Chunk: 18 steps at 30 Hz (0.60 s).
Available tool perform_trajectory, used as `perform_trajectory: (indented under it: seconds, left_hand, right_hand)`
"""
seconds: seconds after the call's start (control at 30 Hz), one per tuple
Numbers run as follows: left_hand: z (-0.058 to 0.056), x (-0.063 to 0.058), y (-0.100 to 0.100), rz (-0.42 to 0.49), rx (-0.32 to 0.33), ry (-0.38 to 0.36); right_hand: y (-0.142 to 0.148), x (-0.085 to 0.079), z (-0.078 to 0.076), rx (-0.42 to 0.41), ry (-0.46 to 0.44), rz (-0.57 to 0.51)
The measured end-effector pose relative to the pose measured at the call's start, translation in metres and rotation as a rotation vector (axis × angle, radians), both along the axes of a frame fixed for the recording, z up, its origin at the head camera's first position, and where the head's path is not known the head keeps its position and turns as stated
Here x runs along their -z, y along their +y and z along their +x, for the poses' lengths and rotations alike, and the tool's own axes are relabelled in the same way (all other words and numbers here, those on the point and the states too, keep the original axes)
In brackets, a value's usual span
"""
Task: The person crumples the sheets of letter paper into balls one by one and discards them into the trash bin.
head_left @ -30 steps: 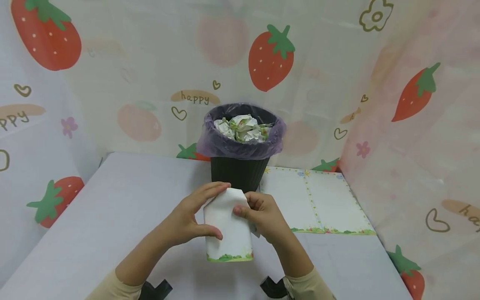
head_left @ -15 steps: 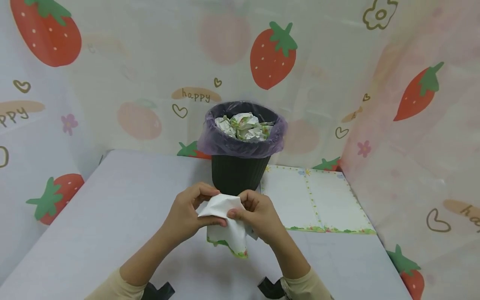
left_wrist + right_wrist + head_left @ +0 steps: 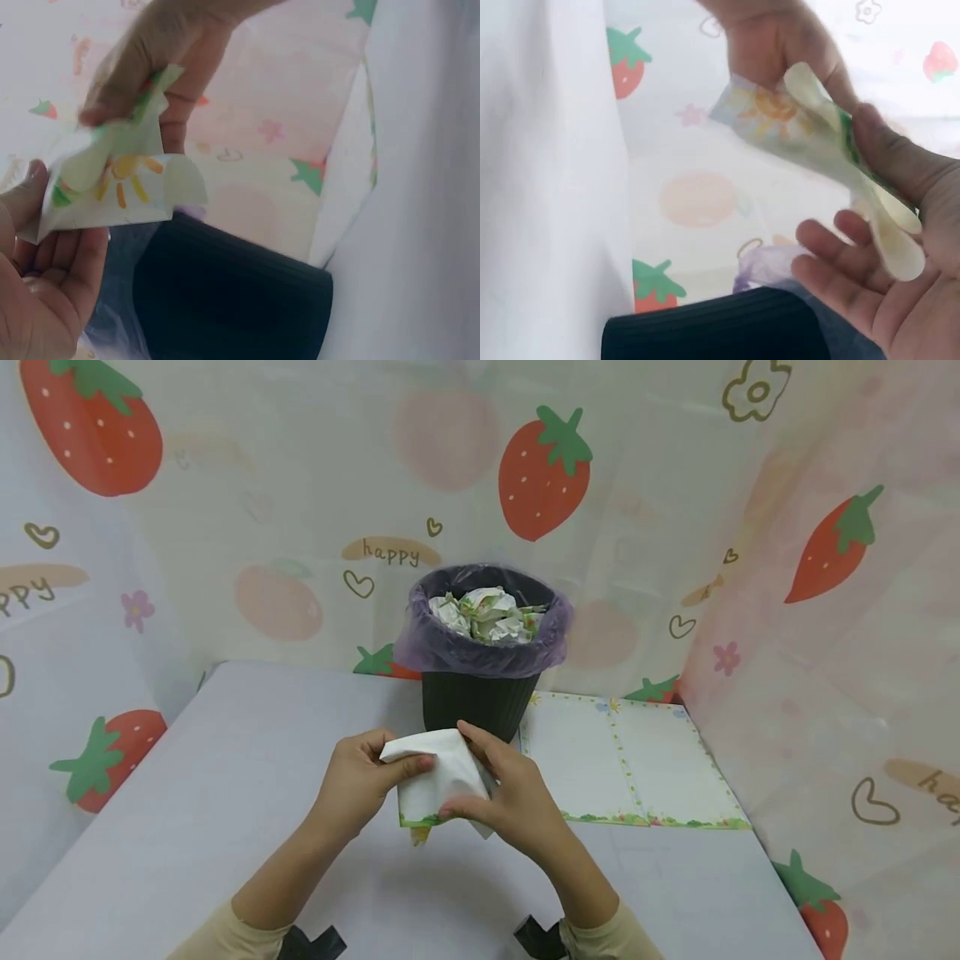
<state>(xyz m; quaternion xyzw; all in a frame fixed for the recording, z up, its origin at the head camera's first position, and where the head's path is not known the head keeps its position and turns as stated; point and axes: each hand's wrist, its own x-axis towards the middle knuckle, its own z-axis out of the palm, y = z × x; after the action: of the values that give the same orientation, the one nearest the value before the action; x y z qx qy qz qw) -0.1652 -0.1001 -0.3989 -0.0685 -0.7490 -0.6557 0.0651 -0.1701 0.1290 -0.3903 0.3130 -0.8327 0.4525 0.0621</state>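
A sheet of white paper (image 3: 431,781) with a printed green border is folded over in front of the bin. My left hand (image 3: 351,785) pinches its upper left part, thumb in front and fingers behind. My right hand (image 3: 517,789) is round the paper's right side, its thumb at the lower border and its index fingertip at the top edge. In the right wrist view, the paper (image 3: 810,146) shows curled folds and a sun print, and the right hand's fingers (image 3: 840,289) are spread below it. The left wrist view shows the sun print on the folded paper (image 3: 124,180) too.
Behind the hands stands a black bin (image 3: 476,697) with a purple liner (image 3: 412,643), holding crumpled paper (image 3: 487,612). Flat bordered sheets (image 3: 577,760) lie to its right on the white table (image 3: 300,710). Strawberry-printed sheeting (image 3: 300,485) encloses the back and sides.
The paper has gone from a long flat fold to a shorter, bent bundle. The left hand has shifted left, and the right thumb has moved down to the paper's lower border.
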Motion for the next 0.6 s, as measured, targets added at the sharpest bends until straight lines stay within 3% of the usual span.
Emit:
perform_trajectory:
  seconds: [0.2,0.4,0.6]
  left_hand:
    - [0.000,-0.003,-0.001,-0.043,0.055,-0.078]
    - [-0.004,-0.003,-0.005,-0.071,0.165,-0.128]
    - [-0.004,0.002,-0.004,-0.060,0.244,-0.155]
  right_hand:
    - [0.003,0.003,-0.006,-0.028,0.049,0.008]
    - [0.002,0.008,-0.013,-0.098,0.214,0.020]
    - [0.002,0.013,-0.012,-0.067,0.273,0.013]
